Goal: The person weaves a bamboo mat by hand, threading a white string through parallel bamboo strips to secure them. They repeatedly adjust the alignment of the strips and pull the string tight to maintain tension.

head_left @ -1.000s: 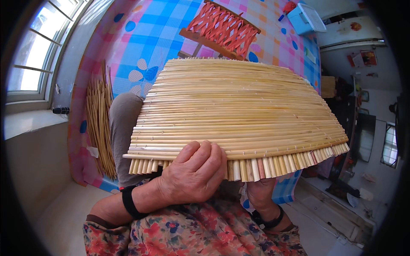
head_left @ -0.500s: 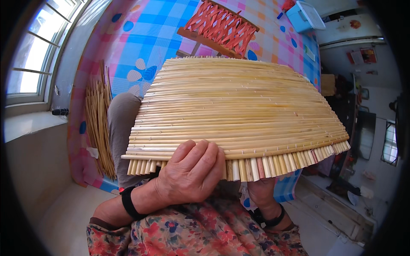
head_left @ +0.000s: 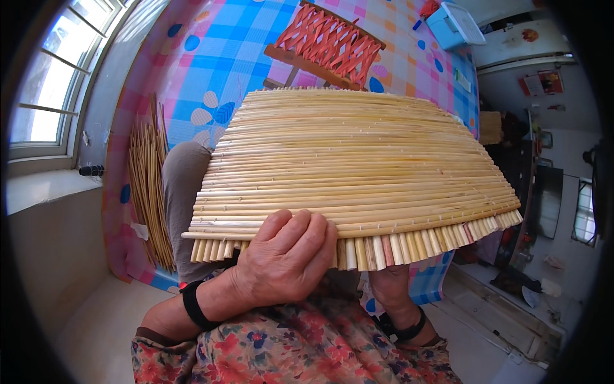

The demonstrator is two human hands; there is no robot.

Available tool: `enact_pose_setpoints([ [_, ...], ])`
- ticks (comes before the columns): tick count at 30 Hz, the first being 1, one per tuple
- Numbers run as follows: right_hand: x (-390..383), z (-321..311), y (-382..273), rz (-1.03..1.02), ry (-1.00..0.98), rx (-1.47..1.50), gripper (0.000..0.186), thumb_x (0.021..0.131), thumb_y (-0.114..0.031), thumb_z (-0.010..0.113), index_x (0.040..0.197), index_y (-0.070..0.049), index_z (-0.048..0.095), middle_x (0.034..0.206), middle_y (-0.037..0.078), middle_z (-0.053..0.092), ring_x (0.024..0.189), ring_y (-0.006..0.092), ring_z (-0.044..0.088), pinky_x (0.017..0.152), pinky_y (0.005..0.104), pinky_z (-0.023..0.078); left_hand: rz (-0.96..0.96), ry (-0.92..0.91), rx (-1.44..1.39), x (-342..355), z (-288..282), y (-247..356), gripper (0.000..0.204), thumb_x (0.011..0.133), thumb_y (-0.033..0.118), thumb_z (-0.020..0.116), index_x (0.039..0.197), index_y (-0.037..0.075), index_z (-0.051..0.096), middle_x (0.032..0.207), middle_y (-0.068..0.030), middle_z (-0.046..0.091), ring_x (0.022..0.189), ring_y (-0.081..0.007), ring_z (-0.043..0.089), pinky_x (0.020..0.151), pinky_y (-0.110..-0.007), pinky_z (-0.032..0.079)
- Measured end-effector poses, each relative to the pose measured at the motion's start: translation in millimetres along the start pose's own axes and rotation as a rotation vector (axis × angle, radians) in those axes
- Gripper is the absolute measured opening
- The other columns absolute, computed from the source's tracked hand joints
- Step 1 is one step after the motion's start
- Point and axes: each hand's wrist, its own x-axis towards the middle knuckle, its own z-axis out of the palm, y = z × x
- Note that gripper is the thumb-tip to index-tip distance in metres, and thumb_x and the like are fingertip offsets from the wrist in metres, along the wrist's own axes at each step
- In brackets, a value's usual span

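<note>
A broad mat of pale yellow stalks point(head_left: 358, 153), sewn with small white stitches, lies tilted across my lap. Its upper layer of stalks runs crosswise. Along the near edge stick out the cut ends of a second layer point(head_left: 409, 248), set at right angles. My left hand point(head_left: 288, 256) is closed over this near edge, left of its middle, fingers on top and thumb out of sight. Under the edge, further right, is my right hand point(head_left: 389, 285). The mat covers its fingers, so their grip does not show.
A bundle of thin stalks point(head_left: 150, 192) lies left of my knee point(head_left: 182, 185) on a checked, flowered bed cover point(head_left: 217, 64). Beyond the mat rests a wooden frame laced with red strips point(head_left: 329, 45). A blue box with a white lid point(head_left: 451, 27) stands at the far right. A barred window point(head_left: 54, 83) is at left.
</note>
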Motion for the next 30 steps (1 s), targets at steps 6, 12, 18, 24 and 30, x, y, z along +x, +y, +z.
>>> enact_pose_setpoints([
  [6,-9,-6,6,0.14,-0.032,0.033,0.045,0.1,-0.006,0.061,0.143,-0.002,0.049,0.118,0.002,0.061,0.094,0.0099,0.06,0.076,0.027,0.054,0.058,0.001,0.095,1,3,0,0.038,0.072,0.014,0.062,0.104,-0.007,0.066,0.103,-0.0159,0.06,0.092,-0.0267,0.061,0.079,-0.038,0.051],
  [12,0,7,-1,0.038,0.034,-0.142,0.047,0.1,-0.007,0.061,0.144,-0.002,0.047,0.113,0.003,0.062,0.087,0.0102,0.062,0.07,0.0257,0.054,0.07,-0.015,0.099,1,4,0,0.038,0.072,0.014,0.062,0.103,-0.008,0.066,0.103,-0.0164,0.06,0.091,-0.027,0.061,0.079,-0.038,0.051],
  [18,2,16,4,0.121,0.1,0.065,0.045,0.099,-0.009,0.063,0.141,-0.001,0.048,0.107,0.003,0.063,0.083,0.0109,0.062,0.065,0.0255,0.054,0.046,-0.033,0.048,2,-1,0,0.04,0.069,0.009,0.066,0.106,-0.007,0.066,0.108,-0.0173,0.062,0.097,-0.0292,0.063,0.081,-0.041,0.053],
  [24,5,20,4,0.176,0.11,0.108,0.042,0.098,-0.01,0.065,0.137,-0.002,0.05,0.104,0.003,0.063,0.083,0.0118,0.063,0.064,0.0257,0.055,0.034,-0.003,0.053,1,1,0,0.038,0.071,0.008,0.066,0.106,-0.007,0.066,0.107,-0.0167,0.063,0.095,-0.0289,0.064,0.081,-0.041,0.053],
  [30,8,0,-13,0.228,-0.016,0.174,0.041,0.099,-0.005,0.061,0.138,-0.005,0.051,0.097,0.003,0.063,0.069,0.0099,0.058,0.054,0.0249,0.048,0.035,0.015,0.064,1,4,0,0.038,0.072,0.012,0.064,0.105,-0.007,0.066,0.105,-0.0173,0.06,0.093,-0.0267,0.062,0.08,-0.038,0.051],
])
